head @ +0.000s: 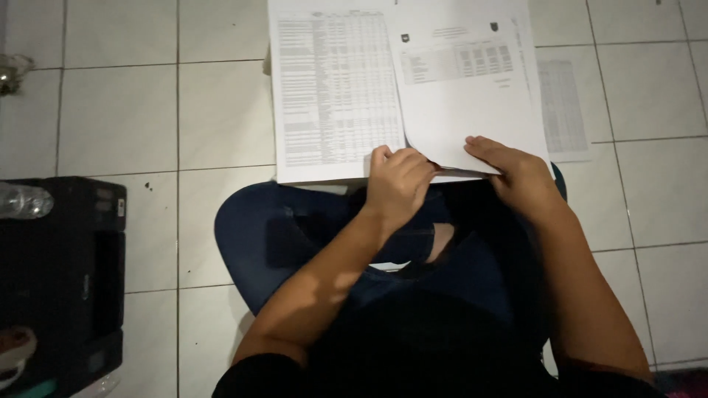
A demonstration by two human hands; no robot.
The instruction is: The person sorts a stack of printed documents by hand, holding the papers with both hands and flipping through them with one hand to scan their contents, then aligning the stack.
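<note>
L hand (398,180) curled, pinching bottom edge of top sheet (464,110); R hand (516,173) flat, fingers pressing same sheet; sheet on paper stack (332,96) over lap, above tiled floor (133,118); risk: loose pinch, sheets slide off lap, crease.

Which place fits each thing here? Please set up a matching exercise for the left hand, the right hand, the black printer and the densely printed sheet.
Things:
1. left hand
2. right hand
3. black printer
4. densely printed sheet

Places:
A. on the tiled floor, far left of view
B. flat on the near edge of the top sheet
C. curled at the near edge of the papers, over the knee
D. left part of the paper stack

Pairs: 1-C, 2-B, 3-A, 4-D
</note>
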